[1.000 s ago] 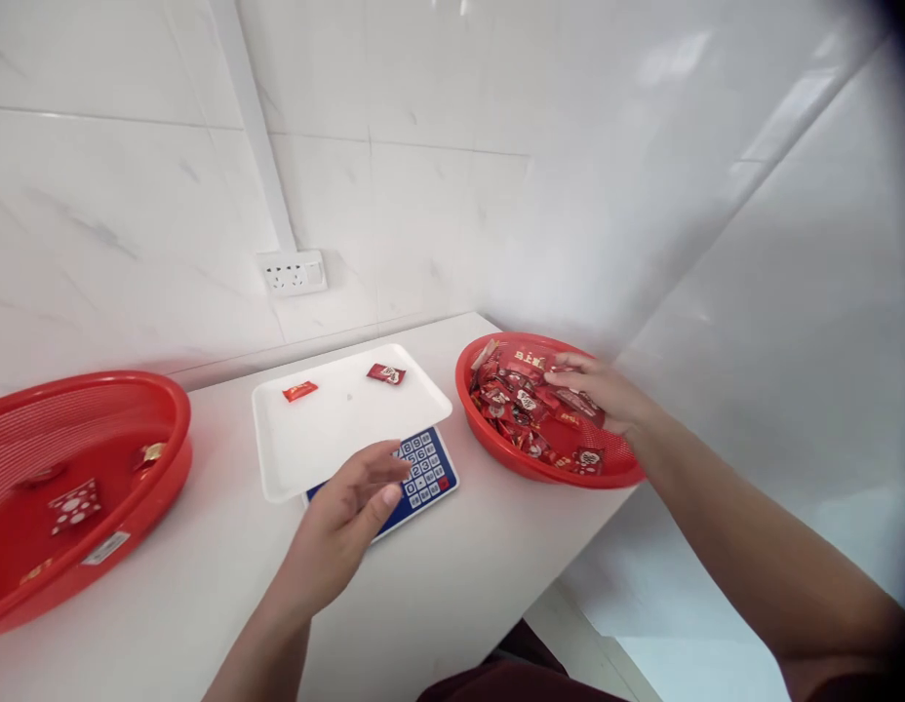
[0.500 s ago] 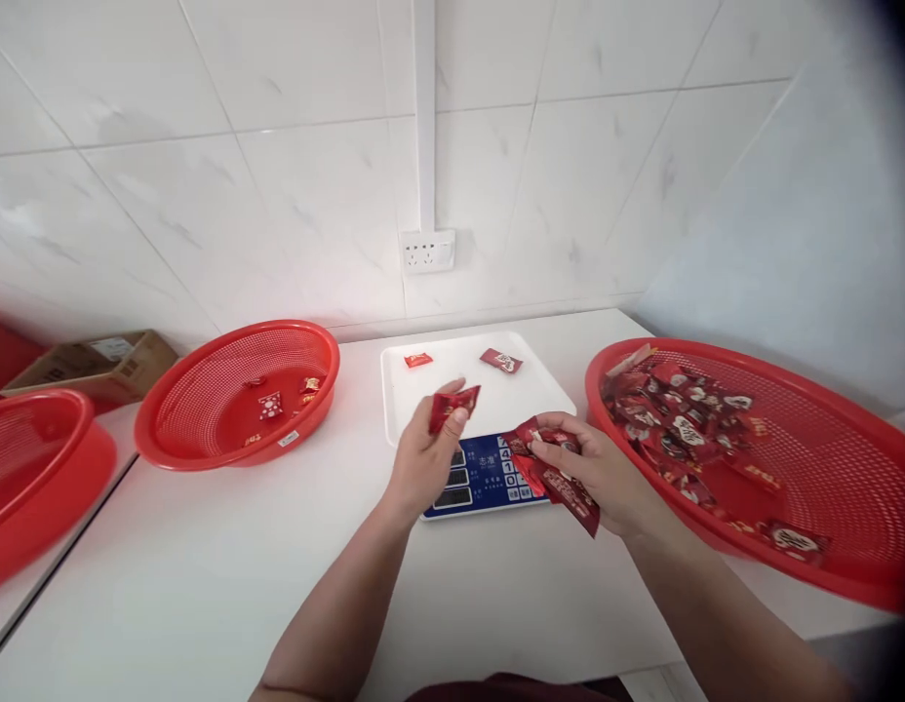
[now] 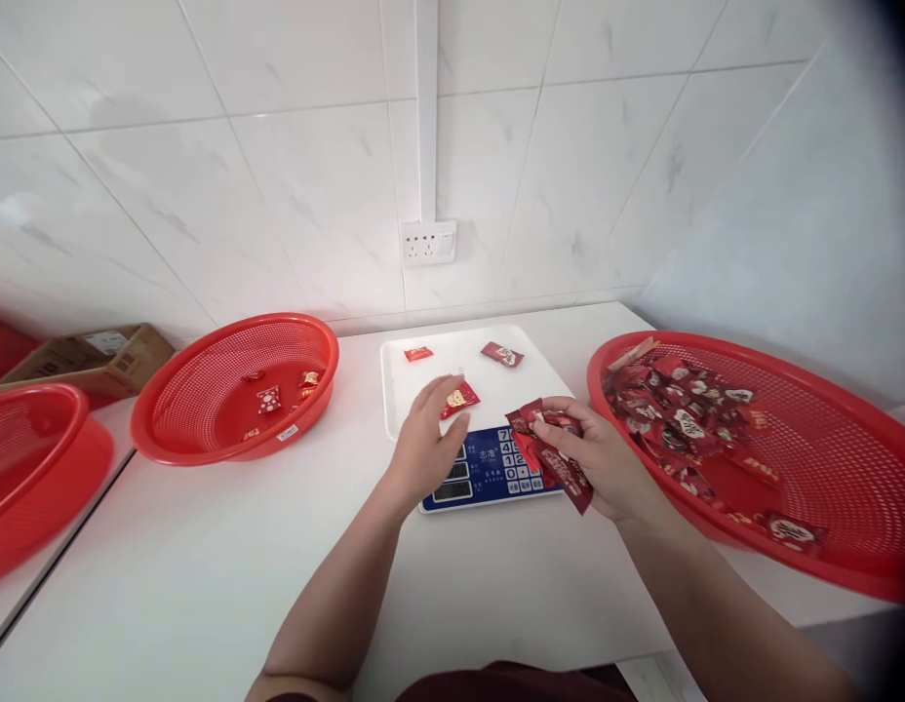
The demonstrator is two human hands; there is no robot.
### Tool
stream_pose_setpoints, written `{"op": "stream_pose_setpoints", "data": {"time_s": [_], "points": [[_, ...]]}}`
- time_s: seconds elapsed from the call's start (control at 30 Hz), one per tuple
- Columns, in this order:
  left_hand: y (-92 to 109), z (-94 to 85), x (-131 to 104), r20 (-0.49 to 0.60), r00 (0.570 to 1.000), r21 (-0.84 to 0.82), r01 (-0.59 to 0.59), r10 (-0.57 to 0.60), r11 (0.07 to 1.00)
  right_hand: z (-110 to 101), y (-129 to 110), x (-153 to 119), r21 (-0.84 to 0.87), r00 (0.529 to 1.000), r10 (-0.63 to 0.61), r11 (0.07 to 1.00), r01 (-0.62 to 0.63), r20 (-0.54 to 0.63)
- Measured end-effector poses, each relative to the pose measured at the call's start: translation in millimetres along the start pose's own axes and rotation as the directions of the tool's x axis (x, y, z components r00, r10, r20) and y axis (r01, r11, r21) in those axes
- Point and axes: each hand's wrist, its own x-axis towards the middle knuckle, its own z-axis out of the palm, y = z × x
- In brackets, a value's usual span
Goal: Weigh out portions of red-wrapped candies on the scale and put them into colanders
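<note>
My left hand (image 3: 428,441) is over the near left part of the scale's white tray (image 3: 496,405), thumb and fingers apart. Beside its fingertips a red packet with a pale print (image 3: 461,398) lies on the tray. Several dark red packets (image 3: 562,470) are gripped in my right hand (image 3: 591,448), above the number keys of the blue scale panel (image 3: 488,478). Farther back on the tray are a small bright red packet (image 3: 418,354) at the left and a dark red packet with a white label (image 3: 502,354) at the right.
At the right stands a large red basket (image 3: 847,429) with many packets. Another red basket (image 3: 196,390) at the left holds several packets. A third red basket (image 3: 35,478) and a cardboard box (image 3: 123,366) are at the far left. A wall socket (image 3: 428,243) is behind the scale.
The red packet that was in my left hand now lies on the tray, and that hand has opened. My right hand still holds its packets, slightly higher in view.
</note>
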Motion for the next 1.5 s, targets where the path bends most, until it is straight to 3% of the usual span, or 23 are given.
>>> {"op": "stream_pose_setpoints", "data": {"time_s": [0.07, 0.13, 0.23, 0.37, 0.47, 0.53, 0.67, 0.8, 1.1, 1.27, 1.4, 1.5], "points": [[10.9, 7.5, -5.6, 0.126, 0.992, -0.238, 0.051, -0.021, 0.97, 5.0, 0.0, 0.1, -0.007, 0.998, -0.047, 0.999, 0.047, -0.038], [19.5, 18.1, -11.5, 0.287, 0.958, -0.449, 0.156, -0.023, 0.88, 10.3, 0.5, 0.4, -0.036, 0.992, -0.108, 0.994, 0.106, -0.068], [25.0, 33.3, -17.8, 0.36, 0.932, -0.612, 0.274, -0.048, 0.742, 17.5, 1.9, 0.1, -0.149, 0.978, -0.195, 0.972, 0.183, -0.072], [21.1, 40.9, -18.1, 0.289, 0.946, -0.652, 0.307, -0.147, 0.693, 24.8, 3.6, -2.4, -0.291, 0.97, -0.24, 0.93, 0.223, -0.025], [17.9, 38.0, -15.0, 0.233, 0.958, -0.684, 0.285, -0.169, 0.672, 27.1, 2.6, -4.6, -0.341, 0.964, -0.262, 0.904, 0.259, 0.039], [18.1, 34.3, -12.8, 0.222, 0.959, -0.74, 0.282, -0.173, 0.611, 26.8, 0.3, -6.2, -0.368, 0.958, -0.273, 0.885, 0.285, 0.087], [22.8, 25.0, -8.8, 0.241, 0.945, -0.812, 0.32, -0.22, 0.488, 23.9, -6.5, -9.7, -0.319, 0.957, -0.22, 0.908, 0.273, 0.191], [26.1, 16.7, -6.4, 0.284, 0.926, -0.829, 0.367, -0.248, 0.422, 21.6, -12.7, -11.9, -0.262, 0.951, -0.16, 0.937, 0.231, 0.266], [21.1, 9.7, -3.8, 0.191, 0.949, -0.864, 0.284, -0.252, 0.416, 19.8, -11.9, -3.6, -0.362, 0.946, -0.297, 0.875, 0.323, 0.128], [16.7, -3.8, 1.6, 0.027, 0.949, -0.885, 0.169, -0.314, 0.433, 12.2, -10.4, 10.6, -0.372, 0.923, -0.384, 0.863, 0.343, -0.038], [14.2, -20.7, 5.9, -0.073, 0.939, -0.883, 0.096, -0.335, 0.46, 3.1, -3.0, 27.2, -0.446, 0.956, -0.281, 0.847, 0.289, 0.085], [13.6, -26.6, 6.5, -0.071, 0.944, -0.869, 0.099, -0.321, 0.485, 0.7, 3.1, 31.3, -0.6, 0.938, -0.293, 0.723, 0.342, 0.182]]}}
